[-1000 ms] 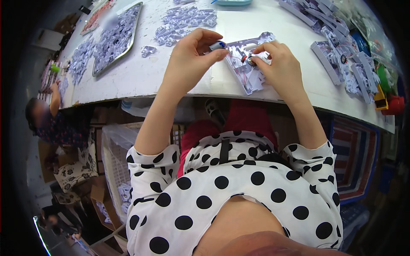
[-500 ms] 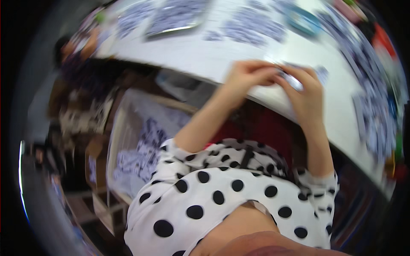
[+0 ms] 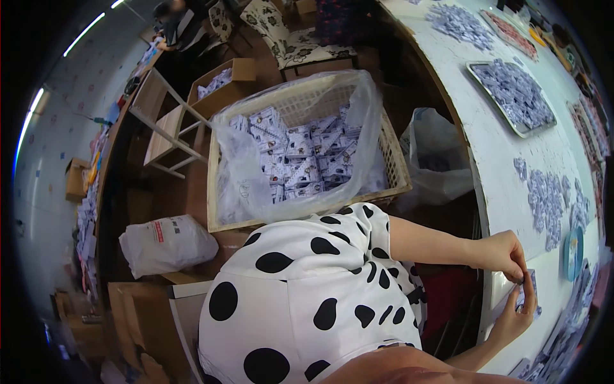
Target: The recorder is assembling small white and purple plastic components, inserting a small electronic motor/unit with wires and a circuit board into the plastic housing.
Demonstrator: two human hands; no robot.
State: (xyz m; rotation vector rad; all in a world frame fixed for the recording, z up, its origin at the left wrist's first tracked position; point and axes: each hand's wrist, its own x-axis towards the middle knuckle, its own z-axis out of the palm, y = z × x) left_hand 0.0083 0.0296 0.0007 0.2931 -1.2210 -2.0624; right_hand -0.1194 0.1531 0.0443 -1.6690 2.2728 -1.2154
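Observation:
Over the near edge of the white table point(image 3: 453, 79), both hands meet at the right of the view. My left hand point(image 3: 500, 251) is closed in a pinch, its fingertips pointing down toward the other hand. From below, my right hand point(image 3: 513, 315) reaches up with fingers bent, its tips touching those of the left. A tiny dark thing point(image 3: 520, 280) shows between the fingertips, too small to name. Behind the right fingers lie small printed grey-violet pieces point(image 3: 534, 292). A blue oval dish point(image 3: 573, 254) sits just beyond the hands.
Left of the table stands a plastic-lined crate point(image 3: 405, 179) holding several printed packets point(image 3: 300, 157). A metal tray point(image 3: 474, 65) heaped with small pieces and loose piles point(image 3: 545, 203) cover parts of the table. A white bag point(image 3: 167, 244), stool point(image 3: 167, 133) and cardboard boxes point(image 3: 243, 69) stand on the floor.
The view has swung left, bringing the crate to the centre and the hands to the right edge. The hands stay together at the fingertips.

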